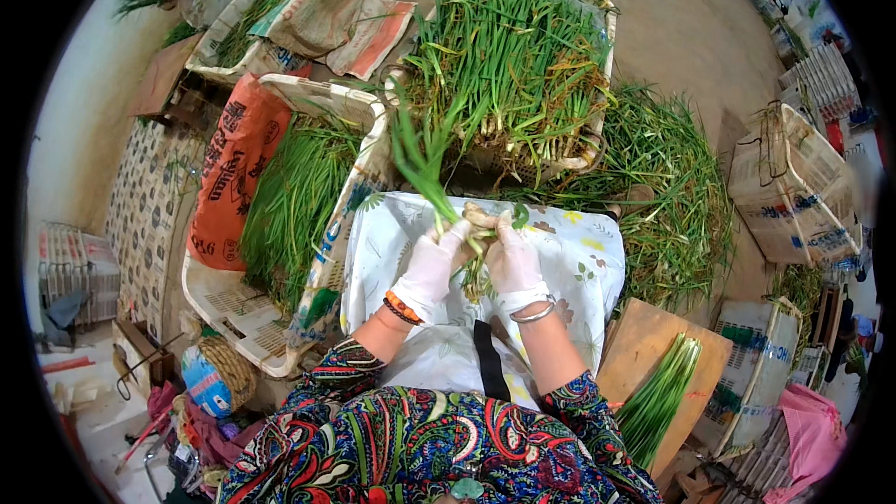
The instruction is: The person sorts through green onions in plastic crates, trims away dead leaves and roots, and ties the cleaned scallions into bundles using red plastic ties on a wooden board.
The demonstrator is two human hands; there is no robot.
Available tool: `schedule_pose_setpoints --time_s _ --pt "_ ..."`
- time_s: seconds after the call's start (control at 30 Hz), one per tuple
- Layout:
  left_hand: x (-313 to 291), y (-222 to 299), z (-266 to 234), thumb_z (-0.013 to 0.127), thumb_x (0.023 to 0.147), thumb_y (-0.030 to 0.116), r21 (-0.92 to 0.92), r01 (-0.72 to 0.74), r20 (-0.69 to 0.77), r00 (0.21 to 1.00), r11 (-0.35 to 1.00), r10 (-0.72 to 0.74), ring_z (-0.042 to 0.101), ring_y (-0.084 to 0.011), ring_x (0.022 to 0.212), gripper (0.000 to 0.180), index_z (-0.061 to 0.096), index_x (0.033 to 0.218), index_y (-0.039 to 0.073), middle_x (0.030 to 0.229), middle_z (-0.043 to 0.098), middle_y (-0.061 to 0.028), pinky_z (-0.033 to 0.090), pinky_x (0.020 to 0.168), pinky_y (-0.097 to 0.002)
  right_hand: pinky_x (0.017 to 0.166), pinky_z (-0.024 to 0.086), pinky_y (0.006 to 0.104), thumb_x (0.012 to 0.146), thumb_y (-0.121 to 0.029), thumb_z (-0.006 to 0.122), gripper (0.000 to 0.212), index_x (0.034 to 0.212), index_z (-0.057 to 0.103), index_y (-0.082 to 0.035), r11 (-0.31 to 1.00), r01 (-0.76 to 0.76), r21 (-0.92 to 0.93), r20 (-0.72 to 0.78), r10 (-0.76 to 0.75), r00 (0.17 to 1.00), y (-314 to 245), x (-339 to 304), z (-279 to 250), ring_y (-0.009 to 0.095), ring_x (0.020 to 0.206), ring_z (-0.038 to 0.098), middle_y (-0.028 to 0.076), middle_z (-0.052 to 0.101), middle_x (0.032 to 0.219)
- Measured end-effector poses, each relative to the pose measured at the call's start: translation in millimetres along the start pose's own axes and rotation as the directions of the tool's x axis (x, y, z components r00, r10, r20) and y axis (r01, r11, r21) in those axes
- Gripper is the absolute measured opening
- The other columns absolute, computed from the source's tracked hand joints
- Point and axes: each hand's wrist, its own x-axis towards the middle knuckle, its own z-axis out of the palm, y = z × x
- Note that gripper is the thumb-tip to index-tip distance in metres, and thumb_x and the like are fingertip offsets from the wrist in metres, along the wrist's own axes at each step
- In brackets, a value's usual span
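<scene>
White gloves cover both of my hands above a pale, leaf-patterned apron (583, 266) on my lap. My left hand (427, 266) is closed around a small bunch of garlic chives (422, 163), whose green leaves point up and away to the left. Close beside it, my right hand (515, 266) has its fingers pinched at the stem ends. Loose yellowish-green strands (477, 282) hang down between the two hands. Exactly what the right fingertips grip is partly hidden.
Ahead stands a crate (609, 47) heaped with untrimmed chives; more lie piled on the floor (677, 187). A left crate (210, 303) holds chives beside an orange sack (238, 168). At right, a neat chive bundle (663, 397) rests on a wooden board (621, 341), near stacked crates (793, 191).
</scene>
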Motion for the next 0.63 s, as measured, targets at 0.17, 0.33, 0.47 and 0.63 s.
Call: schedule_pose_setpoints --time_s 0.17,0.33,0.47,0.63 --pt "17.2 42.0 -2.8 0.043 0.093 0.027 -0.188 -0.287 -0.006 0.957 0.939 0.291 0.059 -0.0185 0.085 0.024 0.055 0.094 0.006 0.092 0.061 -0.0077 0.047 0.083 -0.0384 0.096 0.038 0.0389 0.094 -0.032 0.04 0.036 0.087 0.054 0.0 0.88 -0.064 0.47 0.093 0.023 0.995 2.6 8.9 -49.2 0.025 0.096 0.053 0.012 0.057 0.102" --pt "27.2 121.5 -56.3 0.042 0.094 0.031 -0.724 -0.225 0.055 0.924 0.652 0.38 0.029 -0.0045 0.04 0.033 0.054 0.104 0.002 0.05 0.034 0.0049 0.035 0.039 -0.0168 0.078 0.048 0.0394 0.089 -0.033 0.046 0.036 0.101 0.056 -0.001 -0.184 0.018 -0.983 -0.022 0.213 0.977 -41.6 18.2 -85.8 0.035 0.083 0.06 0.021 0.061 0.093" --pt "22.4 98.1 -60.6 0.042 0.091 0.043 -0.795 0.102 0.164 0.985 0.598 0.05 0.026 -0.0057 0.034 0.038 0.057 0.085 0.009 0.046 0.03 0.0052 0.028 0.03 -0.0181 0.076 0.044 0.0448 0.087 -0.044 0.043 0.046 0.089 0.059 -0.001 0.047 -0.138 -0.989 -0.145 -0.208 0.967 -77.1 81.2 -3.6 0.04 0.083 0.058 0.023 0.061 0.08" --pt "22.3 50.1 -36.7 0.04 0.091 0.047 -0.785 0.398 0.28 0.911 0.474 -0.302 0.025 -0.0116 0.034 0.055 0.031 0.048 0.013 0.041 0.02 0.0027 0.035 0.039 -0.0243 0.08 0.046 0.0427 0.085 -0.055 0.04 0.057 0.105 0.058 -0.005 -0.106 -0.192 -0.976 -0.194 0.014 0.981 -78.6 175.3 -10.9 0.037 0.088 0.06 0.02 0.063 0.093"
